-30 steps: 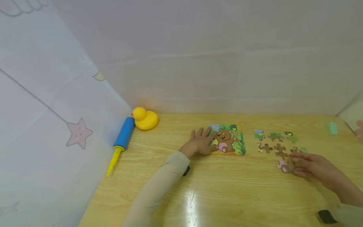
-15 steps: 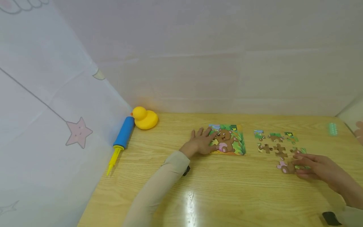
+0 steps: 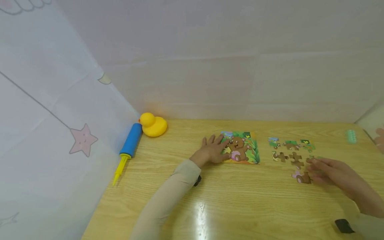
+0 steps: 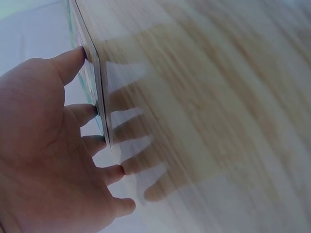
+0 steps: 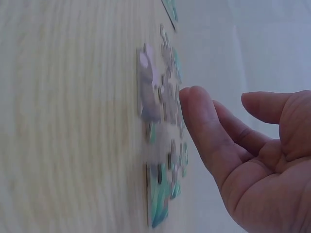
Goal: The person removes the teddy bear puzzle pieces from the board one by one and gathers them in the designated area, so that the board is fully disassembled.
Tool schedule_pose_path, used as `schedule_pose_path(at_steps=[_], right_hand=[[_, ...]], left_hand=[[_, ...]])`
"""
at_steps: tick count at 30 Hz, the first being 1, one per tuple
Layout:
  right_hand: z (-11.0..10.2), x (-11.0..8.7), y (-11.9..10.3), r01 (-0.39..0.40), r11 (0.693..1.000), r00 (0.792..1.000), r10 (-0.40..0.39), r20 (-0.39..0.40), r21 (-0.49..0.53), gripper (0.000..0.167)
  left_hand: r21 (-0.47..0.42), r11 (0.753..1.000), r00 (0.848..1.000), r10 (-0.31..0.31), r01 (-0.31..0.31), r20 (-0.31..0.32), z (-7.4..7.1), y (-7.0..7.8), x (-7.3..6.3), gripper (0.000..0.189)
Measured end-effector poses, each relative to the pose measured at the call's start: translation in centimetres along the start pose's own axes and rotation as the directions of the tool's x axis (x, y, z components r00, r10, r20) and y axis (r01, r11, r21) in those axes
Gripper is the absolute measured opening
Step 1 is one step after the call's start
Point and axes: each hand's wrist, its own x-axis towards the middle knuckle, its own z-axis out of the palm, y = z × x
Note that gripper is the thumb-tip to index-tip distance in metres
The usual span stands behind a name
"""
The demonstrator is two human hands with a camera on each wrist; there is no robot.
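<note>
My left hand rests with spread fingers on the left side of a bear picture card. In the left wrist view, the fingertips of the hand lie at the edge of the card. My right hand is over the right end of a group of loose jigsaw pieces, covering some of them. By its fingertips lies a pink-and-brown jigsaw piece. The right wrist view shows the hand with thumb and fingers apart and nothing between them; a green jigsaw piece lies near.
Other jigsaw pieces lie in rows, among them a brown one. A yellow rubber duck and a blue-and-yellow hand pump are at the table's left. A pale green bumpy item lies far right. Pale sheeting encloses the table.
My right hand first drew slightly right, then came back up and left over the pieces. The pink-and-brown jigsaw piece has turned a little. My left hand stayed on the card.
</note>
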Motion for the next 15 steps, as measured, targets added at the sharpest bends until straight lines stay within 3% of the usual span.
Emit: schedule_pose_path(at_steps=[5,11,15], right_hand=[[1.0,1.2,-1.8,0.070,0.997,0.998,-0.070,0.010,0.018,0.064],[2.5,2.8,-4.3,0.091,0.995,0.995,-0.090,0.037,-0.043,0.066],[3.8,4.3,-5.6,0.122,0.992,0.991,-0.121,0.050,-0.024,0.063]], left_hand=[[-0.016,1.000,1.000,0.007,-0.007,-0.015,0.1,0.1,0.2,0.072],[-0.030,0.999,0.999,0.014,-0.015,-0.044,0.4,-0.1,0.5,0.075],[-0.032,0.999,0.998,0.013,-0.015,-0.054,0.4,-0.2,0.5,0.078]])
